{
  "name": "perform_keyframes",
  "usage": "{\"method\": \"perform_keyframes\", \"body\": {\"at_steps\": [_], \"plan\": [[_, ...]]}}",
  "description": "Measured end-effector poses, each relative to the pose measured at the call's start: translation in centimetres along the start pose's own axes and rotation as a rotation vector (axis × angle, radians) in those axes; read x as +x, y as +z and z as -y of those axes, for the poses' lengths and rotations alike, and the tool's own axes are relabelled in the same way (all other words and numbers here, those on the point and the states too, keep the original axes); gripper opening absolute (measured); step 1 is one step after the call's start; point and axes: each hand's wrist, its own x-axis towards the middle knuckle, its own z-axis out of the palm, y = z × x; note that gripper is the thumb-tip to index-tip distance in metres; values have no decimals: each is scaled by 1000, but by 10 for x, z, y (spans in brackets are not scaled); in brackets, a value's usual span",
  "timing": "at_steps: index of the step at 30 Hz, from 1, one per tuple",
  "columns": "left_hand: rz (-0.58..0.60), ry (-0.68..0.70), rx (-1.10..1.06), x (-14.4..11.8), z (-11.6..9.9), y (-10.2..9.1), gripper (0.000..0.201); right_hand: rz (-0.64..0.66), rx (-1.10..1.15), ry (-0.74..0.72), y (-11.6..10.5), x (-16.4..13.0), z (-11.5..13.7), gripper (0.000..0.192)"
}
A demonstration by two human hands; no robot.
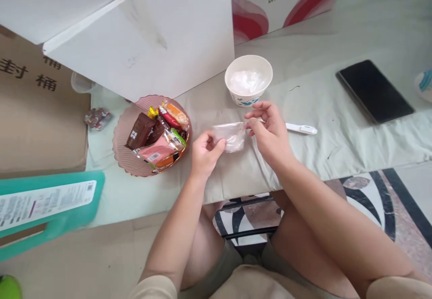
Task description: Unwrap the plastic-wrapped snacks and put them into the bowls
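Note:
A small clear plastic bag (232, 138) is stretched between my two hands, just above the cloth. My left hand (206, 152) pinches its left side between thumb and fingers. At the bag's right edge, my right hand (272, 134) has thumb and index finger closed on the film, the other fingers loosely bent. Beyond my hands stands a white paper bowl (238, 95) with a blue print; crumpled clear plastic (248, 81) lies inside it. A slim white plastic tool (302, 129) sticks out from behind my right hand, its other end hidden.
On the left sits a pink ribbed bowl (121, 139) with wrapped snacks (158, 139). A small clear packet (97, 118) lies beside it. White boxes (162, 38) stand behind. A black phone (374, 91) rests at right. A green plastic container (74, 209) is at the table's left edge.

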Motion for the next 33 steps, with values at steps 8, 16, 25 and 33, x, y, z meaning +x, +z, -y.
{"method": "perform_keyframes", "body": {"at_steps": [8,16,25,33], "plan": [[-225,525,489,38,-68,40,25,-102,54,42,-32,14,10,19],[321,277,1104,129,-113,105,32,-117,107,72,-51,18,15,23],[815,-197,1348,171,-146,123,28,-131,219,192,-45,24,26,28],[877,-123,1585,186,-125,132,29,-125,201,198,-38,24,26,27]]}}
